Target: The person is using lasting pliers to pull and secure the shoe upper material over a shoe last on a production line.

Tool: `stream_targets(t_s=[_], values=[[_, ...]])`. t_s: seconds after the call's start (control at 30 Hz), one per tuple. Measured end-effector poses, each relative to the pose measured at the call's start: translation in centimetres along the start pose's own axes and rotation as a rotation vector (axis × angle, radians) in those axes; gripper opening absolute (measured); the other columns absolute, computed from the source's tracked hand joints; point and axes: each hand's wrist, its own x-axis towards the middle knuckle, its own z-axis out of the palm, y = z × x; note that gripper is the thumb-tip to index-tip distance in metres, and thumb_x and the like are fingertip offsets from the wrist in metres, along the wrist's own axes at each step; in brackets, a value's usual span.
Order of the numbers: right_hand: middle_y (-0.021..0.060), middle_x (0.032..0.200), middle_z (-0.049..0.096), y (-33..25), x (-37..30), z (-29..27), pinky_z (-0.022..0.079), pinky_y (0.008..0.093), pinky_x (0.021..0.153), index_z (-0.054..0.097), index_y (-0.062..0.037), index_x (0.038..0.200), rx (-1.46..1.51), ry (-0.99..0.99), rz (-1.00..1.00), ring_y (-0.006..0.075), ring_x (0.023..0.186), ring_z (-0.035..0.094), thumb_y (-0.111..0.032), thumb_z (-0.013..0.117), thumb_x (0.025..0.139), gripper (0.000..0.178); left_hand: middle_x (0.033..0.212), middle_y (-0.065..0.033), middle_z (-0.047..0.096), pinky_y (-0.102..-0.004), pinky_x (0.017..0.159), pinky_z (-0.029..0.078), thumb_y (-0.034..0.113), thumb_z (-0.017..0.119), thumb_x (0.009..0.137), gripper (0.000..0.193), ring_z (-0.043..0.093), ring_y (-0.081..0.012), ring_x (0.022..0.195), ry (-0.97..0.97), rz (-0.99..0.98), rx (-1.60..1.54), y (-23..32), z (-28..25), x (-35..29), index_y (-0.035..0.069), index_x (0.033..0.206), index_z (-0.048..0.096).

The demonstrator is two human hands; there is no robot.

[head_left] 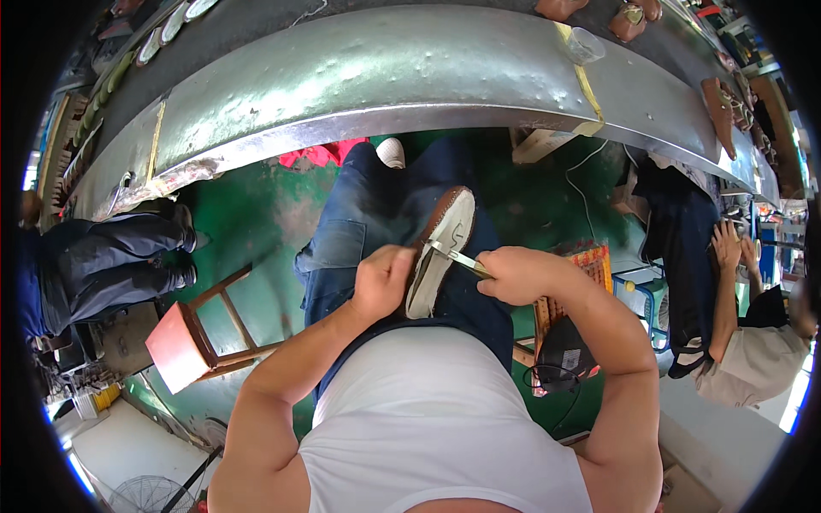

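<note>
A brown shoe (pixel 445 244) lies bottom up across my lap, its pale underside facing me and its brown upper showing along the rim. My left hand (pixel 382 282) is closed on the shoe's left edge, thumb along the side. In my right hand (pixel 517 275) is a pair of metal pincers (pixel 460 258) with yellowish-green grips. Their tip touches the shoe's underside near its left edge, close to my left fingers. A thin dark curved line marks the underside above the tip. My right fingers wrap round the grips, hiding most of them.
A metal-covered bench (pixel 368 73) spans the far side, with brown shoes (pixel 629 23) on the surface beyond. A reddish wooden stool (pixel 184 346) is at left and a black cap (pixel 564 355) at right. People stand or sit at both sides, including one in dark trousers (pixel 111 256).
</note>
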Motion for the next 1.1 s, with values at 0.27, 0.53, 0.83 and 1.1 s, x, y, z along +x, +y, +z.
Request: stream_targets(t_s=[0.27, 0.53, 0.83, 1.1], values=[[0.0238, 0.083, 0.066, 1.9, 2.9, 6.7, 0.051, 0.0481, 0.075, 0.062, 0.0009, 0.102, 0.135, 0.415, -0.136, 0.0439, 0.082, 0.064, -0.025, 0.064, 0.09, 0.028, 0.16, -0.0085, 0.024, -0.032, 0.118, 0.019, 0.043, 0.039, 0.106, 0.07, 0.024, -0.0207, 0.146, -0.385, -0.48, -0.942, -4.5, 1.8, 0.0, 0.01, 0.159, 0.008], [0.0257, 0.096, 0.064, 1.8, 1.6, 6.9, 0.051, 0.0495, 0.082, 0.055, 0.0065, 0.111, -0.008, 0.477, -0.055, 0.0448, 0.088, 0.063, -0.016, 0.063, 0.089, 0.033, 0.145, -0.0202, 0.042, -0.0363, 0.116, 0.027, 0.032, 0.055, 0.1, 0.068, 0.036, -0.0297, 0.139, -0.258, -0.232, -0.162, -5.7, 3.0, 0.1, 0.01, 0.157, 0.023], [0.0075, 0.085, 0.064, 4.2, 5.0, 7.5, 0.048, 0.0273, 0.056, 0.059, 0.001, 0.112, 0.946, 0.154, -0.004, 0.014, 0.073, 0.063, -0.021, 0.061, 0.098, 0.026, 0.144, -0.0226, 0.046, -0.0368, 0.106, 0.042, 0.021, 0.051, 0.099, 0.061, 0.052, -0.0364, 0.125, -0.144, -0.035, -0.064, -3.4, 2.4, 1.2, 0.013, 0.155, 0.027], [0.0104, 0.091, 0.069, 5.1, 2.4, 4.5, 0.052, 0.027, 0.053, 0.059, 0.0017, 0.109, 1.219, -0.092, 0.01, 0.0135, 0.07, 0.064, -0.026, 0.057, 0.099, 0.029, 0.139, -0.0272, 0.049, -0.045, 0.094, 0.052, 0.013, 0.049, 0.097, 0.054, 0.06, -0.045, 0.11, -0.266, -0.006, 0.263, -0.1, 1.0, 2.1, 0.019, 0.15, 0.038]])
